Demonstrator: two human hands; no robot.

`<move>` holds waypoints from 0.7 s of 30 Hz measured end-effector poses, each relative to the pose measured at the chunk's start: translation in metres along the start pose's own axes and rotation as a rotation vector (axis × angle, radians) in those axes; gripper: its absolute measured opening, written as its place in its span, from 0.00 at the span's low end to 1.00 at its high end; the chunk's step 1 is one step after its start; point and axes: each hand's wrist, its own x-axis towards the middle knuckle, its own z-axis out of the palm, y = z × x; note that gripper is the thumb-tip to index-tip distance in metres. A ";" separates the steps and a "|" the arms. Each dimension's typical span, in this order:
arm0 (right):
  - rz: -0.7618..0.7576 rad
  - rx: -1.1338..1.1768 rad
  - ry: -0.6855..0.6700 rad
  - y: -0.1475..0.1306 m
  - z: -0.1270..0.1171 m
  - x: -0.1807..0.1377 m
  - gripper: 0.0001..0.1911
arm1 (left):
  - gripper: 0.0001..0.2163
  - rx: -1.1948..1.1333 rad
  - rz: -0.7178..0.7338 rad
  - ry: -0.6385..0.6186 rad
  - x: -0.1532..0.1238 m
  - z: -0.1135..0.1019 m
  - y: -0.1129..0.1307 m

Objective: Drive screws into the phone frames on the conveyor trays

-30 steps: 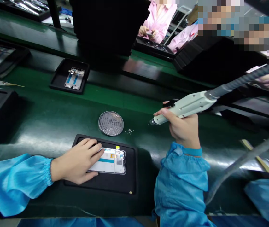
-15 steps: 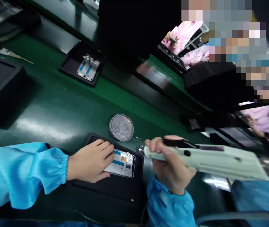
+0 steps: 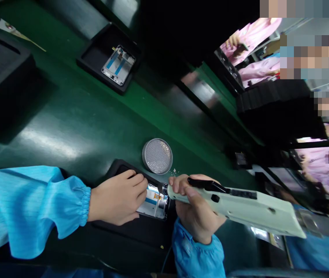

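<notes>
My left hand (image 3: 120, 199) lies over the left part of a phone frame (image 3: 154, 208), thumb at its near edge and fingers curled across it. The frame is silver with blue strips and sits in a black tray (image 3: 124, 235). My right hand (image 3: 197, 208) is wrapped round a pale green electric screwdriver (image 3: 248, 208) with a black lever. Its tip points left, over the right end of the phone frame; whether it touches is hard to make out. Just beyond the tray stands a round dish (image 3: 157, 156) with a dotted grid of holes, a few tiny bits beside it.
Another phone frame (image 3: 118, 65) lies in a black tray (image 3: 95, 48) farther back. A large black tray or stack (image 3: 2, 65) stands at the left. Black stacked trays (image 3: 277, 100) are at the right, with people in pink behind. The bench (image 3: 66, 112) is green.
The screwdriver and my right hand have moved left, bringing the tip over the phone frame's right end. My left hand stays on the frame. The view has shifted slightly.
</notes>
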 end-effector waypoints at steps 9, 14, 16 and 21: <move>0.003 -0.023 0.005 0.003 0.001 0.000 0.11 | 0.23 -0.030 -0.004 0.033 0.001 0.001 0.000; 0.011 -0.019 0.020 0.003 0.003 -0.002 0.11 | 0.23 -0.027 -0.002 0.021 0.000 0.000 0.000; 0.020 -0.021 0.035 0.002 0.004 -0.002 0.10 | 0.23 -0.025 -0.002 0.009 0.000 0.000 0.000; 0.001 -0.033 0.024 0.004 0.003 -0.002 0.07 | 0.23 -0.024 -0.005 0.016 0.000 0.000 0.000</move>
